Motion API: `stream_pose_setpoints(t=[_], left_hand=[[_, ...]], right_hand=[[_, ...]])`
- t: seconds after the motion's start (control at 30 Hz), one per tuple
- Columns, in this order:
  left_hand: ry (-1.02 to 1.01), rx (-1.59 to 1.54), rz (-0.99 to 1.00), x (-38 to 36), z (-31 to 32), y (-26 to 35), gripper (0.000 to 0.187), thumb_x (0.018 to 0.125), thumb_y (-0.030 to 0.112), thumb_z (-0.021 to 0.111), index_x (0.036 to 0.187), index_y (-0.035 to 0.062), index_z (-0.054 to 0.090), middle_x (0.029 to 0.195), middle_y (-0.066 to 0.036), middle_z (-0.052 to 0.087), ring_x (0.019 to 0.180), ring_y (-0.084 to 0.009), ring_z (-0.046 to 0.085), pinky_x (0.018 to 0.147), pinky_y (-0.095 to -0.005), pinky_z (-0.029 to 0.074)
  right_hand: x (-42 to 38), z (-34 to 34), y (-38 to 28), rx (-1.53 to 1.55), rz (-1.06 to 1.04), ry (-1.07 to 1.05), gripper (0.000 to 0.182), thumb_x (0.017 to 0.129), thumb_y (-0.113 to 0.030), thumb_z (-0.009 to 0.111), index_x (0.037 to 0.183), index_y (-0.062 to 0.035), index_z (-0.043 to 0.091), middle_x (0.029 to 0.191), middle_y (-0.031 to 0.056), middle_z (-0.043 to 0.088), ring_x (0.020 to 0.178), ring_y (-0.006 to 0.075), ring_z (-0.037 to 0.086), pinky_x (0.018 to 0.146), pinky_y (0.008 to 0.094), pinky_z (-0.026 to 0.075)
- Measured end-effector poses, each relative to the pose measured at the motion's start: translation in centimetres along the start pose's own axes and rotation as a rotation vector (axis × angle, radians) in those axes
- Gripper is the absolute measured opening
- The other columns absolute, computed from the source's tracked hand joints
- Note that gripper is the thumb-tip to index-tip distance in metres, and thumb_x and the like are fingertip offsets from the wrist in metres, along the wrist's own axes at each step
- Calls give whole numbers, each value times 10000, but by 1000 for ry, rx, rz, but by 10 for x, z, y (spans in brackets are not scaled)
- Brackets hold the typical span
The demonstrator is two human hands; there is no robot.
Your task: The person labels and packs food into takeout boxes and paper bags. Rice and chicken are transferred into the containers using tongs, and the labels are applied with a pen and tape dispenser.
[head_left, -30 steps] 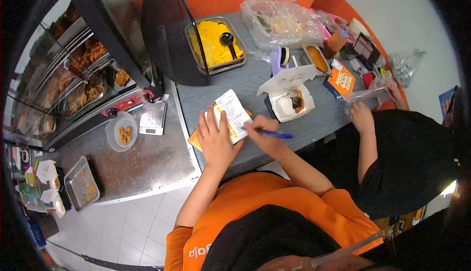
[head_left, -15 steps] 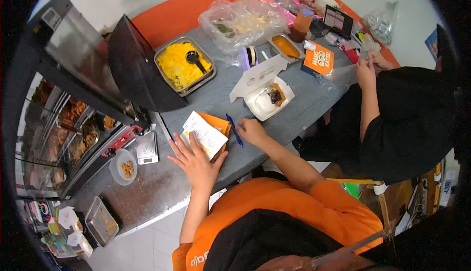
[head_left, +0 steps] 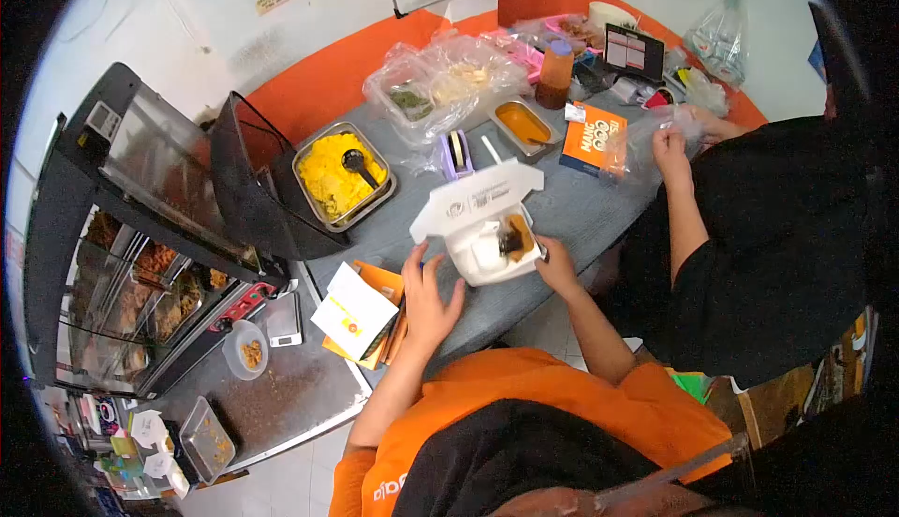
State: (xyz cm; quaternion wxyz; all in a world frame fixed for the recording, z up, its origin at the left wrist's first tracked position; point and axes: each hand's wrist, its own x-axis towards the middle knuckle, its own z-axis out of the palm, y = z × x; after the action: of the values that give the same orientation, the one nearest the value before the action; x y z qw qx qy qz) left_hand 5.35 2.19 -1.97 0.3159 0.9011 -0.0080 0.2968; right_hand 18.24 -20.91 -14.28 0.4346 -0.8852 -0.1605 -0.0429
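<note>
An open white takeaway box [head_left: 478,262] stands near the front edge of the grey table, its lid raised at the back, with white and dark brown food inside. At the box's right side, my right hand [head_left: 556,264] has its fingers closed on the edge. My left hand [head_left: 433,294] is just left of the box, fingers spread, holding nothing that I can see. Left of it lie a white notepad [head_left: 354,311] and orange booklets [head_left: 378,279]. The blue pen is mostly hidden behind my left fingers.
Behind stand a tray of yellow food [head_left: 328,166], a tape dispenser [head_left: 456,155], a sauce tray [head_left: 523,128] and an orange box [head_left: 594,139]. A co-worker's hands [head_left: 672,156] hold clear plastic at the right. A scale [head_left: 284,320] and bowl [head_left: 246,349] are left.
My left hand has left the notepad and moved right, beside the food box. My right hand has moved right and taken hold of the box. The box is nearer to me, and the view has shifted.
</note>
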Motion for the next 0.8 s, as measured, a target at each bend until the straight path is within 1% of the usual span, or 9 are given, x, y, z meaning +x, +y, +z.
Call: stream_pose_setpoints(t=[0.13, 0.23, 0.3, 0.43, 0.53, 0.6, 0.67, 0.77, 0.8], left_hand=[[-175, 10, 60, 7, 39, -17, 323, 650, 84, 656, 945, 29, 537, 1025, -127, 538, 996, -332, 485, 871, -398, 400], [-452, -18, 126, -3, 69, -24, 332, 666, 116, 656, 969, 22, 559, 1051, -132, 530, 1000, -300, 485, 864, -390, 403], [-481, -11, 148, -7, 82, -24, 361, 656, 130, 666, 988, 31, 563, 1052, -123, 535, 988, -289, 493, 848, -383, 415], [-519, 114, 226, -8, 99, -27, 282, 689, 142, 637, 951, 50, 588, 1033, -91, 562, 969, -271, 512, 796, -373, 435], [-429, -11, 185, -4, 102, -32, 168, 731, 126, 609, 867, 31, 587, 944, -122, 582, 895, -286, 546, 754, -396, 442], [-308, -181, -39, 0, 97, -26, 137, 746, 53, 587, 871, 0, 568, 870, -148, 606, 814, -307, 587, 751, -359, 473], [-338, -287, -52, 12, 81, -14, 110, 760, 41, 566, 859, -7, 556, 847, -144, 607, 796, -285, 601, 734, -341, 474], [-407, -455, -67, 22, 69, -15, 47, 766, 11, 521, 808, -8, 521, 739, -104, 590, 734, -194, 623, 684, -295, 475], [-569, -488, -100, 28, 62, -9, 34, 762, 4, 513, 796, -4, 511, 716, -82, 576, 718, -174, 622, 670, -286, 475]], right_hand=[[-35, -15, -13, -20, 137, -44, 398, 688, -120, 611, 1065, -19, 536, 979, 179, 555, 960, 350, 509, 857, 426, 393], [-44, -20, -59, -265, -87, 247, 405, 701, -207, 640, 1055, -40, 536, 942, 150, 540, 938, 336, 486, 851, 451, 359], [-39, -20, -83, -329, -97, 14, 379, 727, -290, 639, 1018, -59, 567, 921, 115, 524, 938, 316, 454, 856, 466, 318], [-27, 3, -58, -275, -104, -49, 279, 761, -259, 623, 931, -38, 611, 873, 101, 565, 846, 302, 512, 787, 423, 387], [-23, -7, -45, 226, 13, 28, 157, 830, -103, 565, 930, -7, 639, 808, 86, 633, 687, 198, 602, 621, 268, 466], [-23, -16, -36, 469, 135, 39, 162, 838, -102, 563, 936, 2, 637, 842, 90, 642, 727, 175, 606, 644, 262, 474], [-24, -33, -45, 789, 254, 57, 183, 877, -87, 522, 976, 40, 607, 916, 104, 640, 835, 152, 609, 736, 250, 485], [-35, -56, -50, 817, 217, 72, 199, 889, -88, 505, 1004, 53, 586, 911, 115, 637, 855, 166, 611, 769, 261, 484], [-38, -61, -52, 825, 179, 100, 195, 890, -88, 502, 999, 49, 586, 904, 112, 638, 854, 158, 613, 757, 259, 488]])
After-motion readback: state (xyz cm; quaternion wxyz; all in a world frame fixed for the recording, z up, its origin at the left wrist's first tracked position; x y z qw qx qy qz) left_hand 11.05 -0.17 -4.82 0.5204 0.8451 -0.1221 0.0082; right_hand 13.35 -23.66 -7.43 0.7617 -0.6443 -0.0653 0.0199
